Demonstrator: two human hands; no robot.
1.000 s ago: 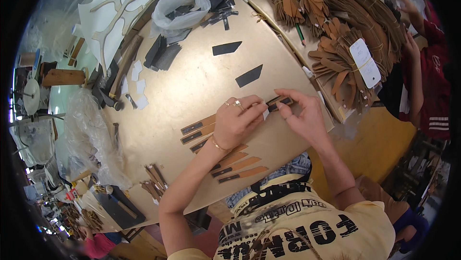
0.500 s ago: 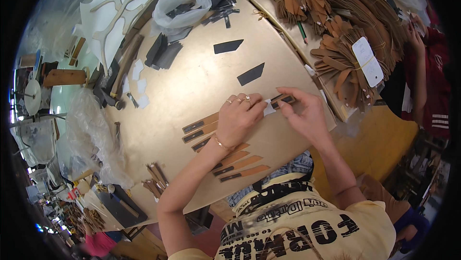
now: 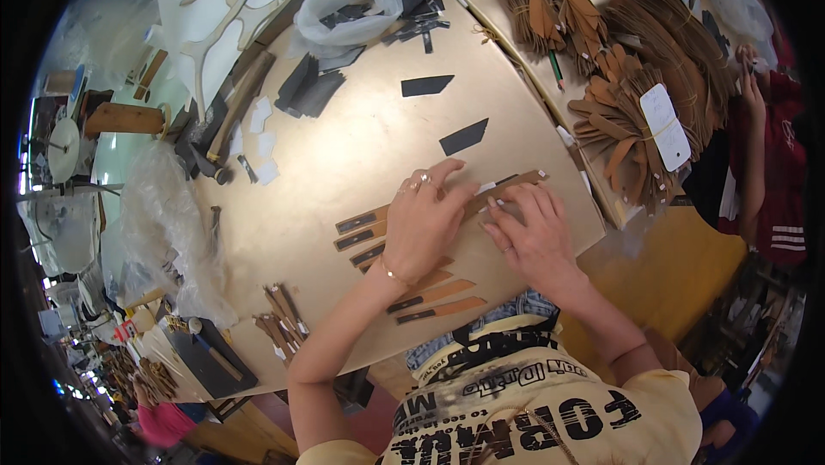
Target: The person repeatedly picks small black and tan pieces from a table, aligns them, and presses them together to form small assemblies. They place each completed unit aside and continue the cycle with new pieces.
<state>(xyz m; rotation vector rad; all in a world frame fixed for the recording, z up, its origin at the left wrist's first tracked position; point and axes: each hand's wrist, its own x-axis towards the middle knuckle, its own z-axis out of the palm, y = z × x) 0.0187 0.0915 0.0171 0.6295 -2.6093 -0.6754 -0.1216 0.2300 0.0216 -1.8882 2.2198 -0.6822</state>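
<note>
A brown leather strip point(image 3: 524, 178) lies slantwise on the table between my hands, with a narrow white and black piece along its far edge. My left hand point(image 3: 423, 226) rests over its left end, fingers spread and thumb and forefinger beside the strip; the palm hides what lies below. My right hand point(image 3: 537, 233) has its fingers bent onto the strip's near side. Under and beside my left wrist lie several similar leather strips point(image 3: 443, 308), some with black patches point(image 3: 359, 239) at their left ends. Two slanted black pieces point(image 3: 464, 136) lie beyond my hands.
Bundled brown leather pieces point(image 3: 627, 113) with a white tag fill the table on the right. A plastic bag of black scraps point(image 3: 348, 11) stands at the back. A hammer point(image 3: 219, 156) and white scraps point(image 3: 266, 145) lie left. Another person's hand point(image 3: 750, 87) shows far right.
My right hand has shifted nearer to me, its fingers now bent onto the strip. The strip's dark right end now shows brown. My left hand's fingers have spread. The whole view has shifted slightly.
</note>
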